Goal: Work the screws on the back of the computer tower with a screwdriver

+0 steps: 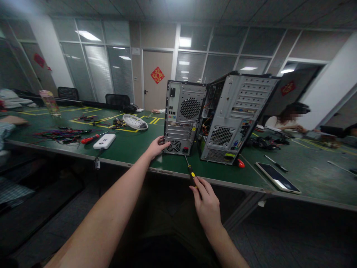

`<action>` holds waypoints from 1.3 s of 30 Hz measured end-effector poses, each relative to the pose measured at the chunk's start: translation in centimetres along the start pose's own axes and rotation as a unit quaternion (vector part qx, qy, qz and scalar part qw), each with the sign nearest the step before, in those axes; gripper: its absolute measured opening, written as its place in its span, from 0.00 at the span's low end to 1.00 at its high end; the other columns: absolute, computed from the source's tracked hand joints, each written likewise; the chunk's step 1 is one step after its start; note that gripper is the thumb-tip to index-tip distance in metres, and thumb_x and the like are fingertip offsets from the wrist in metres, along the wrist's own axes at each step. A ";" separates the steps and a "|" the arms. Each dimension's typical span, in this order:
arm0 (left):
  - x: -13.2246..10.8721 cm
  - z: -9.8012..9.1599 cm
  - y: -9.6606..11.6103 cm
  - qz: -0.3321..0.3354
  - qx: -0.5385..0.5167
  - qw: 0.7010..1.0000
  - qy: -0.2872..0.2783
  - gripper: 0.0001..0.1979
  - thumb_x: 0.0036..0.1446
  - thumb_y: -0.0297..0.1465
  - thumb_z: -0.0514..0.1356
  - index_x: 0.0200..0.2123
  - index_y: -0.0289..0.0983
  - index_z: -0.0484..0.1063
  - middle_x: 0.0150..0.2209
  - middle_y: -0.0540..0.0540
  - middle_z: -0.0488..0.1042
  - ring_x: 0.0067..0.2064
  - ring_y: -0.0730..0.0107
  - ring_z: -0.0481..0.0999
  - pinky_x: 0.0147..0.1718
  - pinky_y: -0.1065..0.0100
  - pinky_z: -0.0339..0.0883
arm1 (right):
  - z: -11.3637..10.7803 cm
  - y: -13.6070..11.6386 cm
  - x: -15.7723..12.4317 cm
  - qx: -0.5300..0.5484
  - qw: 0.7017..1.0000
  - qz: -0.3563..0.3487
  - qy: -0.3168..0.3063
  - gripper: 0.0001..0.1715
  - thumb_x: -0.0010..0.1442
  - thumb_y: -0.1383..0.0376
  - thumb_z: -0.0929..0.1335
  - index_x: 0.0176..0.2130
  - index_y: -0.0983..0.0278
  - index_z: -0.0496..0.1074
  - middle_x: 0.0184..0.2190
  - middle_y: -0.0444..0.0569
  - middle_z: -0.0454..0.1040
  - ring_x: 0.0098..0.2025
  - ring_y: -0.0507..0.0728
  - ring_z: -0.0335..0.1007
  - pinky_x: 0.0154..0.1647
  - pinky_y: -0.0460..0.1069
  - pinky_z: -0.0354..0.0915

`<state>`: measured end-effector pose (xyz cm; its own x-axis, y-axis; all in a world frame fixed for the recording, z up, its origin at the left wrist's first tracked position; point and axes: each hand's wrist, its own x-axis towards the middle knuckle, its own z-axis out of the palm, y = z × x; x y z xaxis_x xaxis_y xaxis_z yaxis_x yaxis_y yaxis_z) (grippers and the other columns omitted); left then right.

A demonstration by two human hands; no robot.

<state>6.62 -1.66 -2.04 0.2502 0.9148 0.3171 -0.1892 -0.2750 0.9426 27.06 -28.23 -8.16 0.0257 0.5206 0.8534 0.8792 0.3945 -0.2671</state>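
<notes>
Upright near the table's front edge stands a smaller computer case (181,128), its rear panel with vents and ports facing me. My left hand (157,147) grips its lower left edge, thumb on the rear panel and fingers around the side. In my right hand (205,197) is a screwdriver (191,171) with a black and yellow handle. Its shaft points up at the bottom right corner of that case, by the red switch; I cannot tell whether the tip touches. A larger computer case (227,126) stands close by on the right.
On the left lie a white power bank (104,142), a red screwdriver (89,139), a bundle of cables (63,134) and a white basket (135,122). To the right are a phone (277,178), a dark-handled tool (276,163) and black cables (264,143). A person (287,117) sits beyond.
</notes>
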 end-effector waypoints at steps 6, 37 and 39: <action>0.1 -0.1 -0.1 0.005 0.003 1.000 -0.001 0.36 0.46 0.41 0.81 0.56 0.35 0.75 0.61 0.31 0.79 0.63 0.47 0.79 0.69 0.42 0.65 | 0.1 0.2 0.1 0.027 0.999 0.028 0.011 0.18 0.75 0.62 0.69 0.61 0.58 0.80 0.53 0.55 0.82 0.54 0.62 0.83 0.56 0.56 0.81; 0.1 -0.1 -0.2 0.003 0.005 1.000 0.001 0.37 0.47 0.41 0.80 0.58 0.35 0.75 0.61 0.31 0.79 0.63 0.47 0.79 0.68 0.44 0.67 | 0.0 -0.2 0.3 0.101 0.990 0.093 0.023 0.12 0.73 0.60 0.72 0.53 0.60 0.82 0.50 0.56 0.84 0.52 0.64 0.83 0.52 0.57 0.81; 0.2 -0.2 -0.2 0.003 0.004 1.000 -0.001 0.37 0.47 0.40 0.80 0.58 0.35 0.75 0.61 0.31 0.79 0.63 0.47 0.79 0.68 0.44 0.67 | 0.1 0.0 0.2 0.116 0.987 0.111 0.030 0.12 0.73 0.59 0.72 0.51 0.61 0.82 0.50 0.57 0.84 0.51 0.64 0.84 0.47 0.56 0.82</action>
<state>6.53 -1.40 -2.23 0.2507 0.9127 0.3227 -0.1832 -0.2826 0.9416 27.00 -28.03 -8.03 0.2393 0.5699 0.7861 0.7160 0.4433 -0.5393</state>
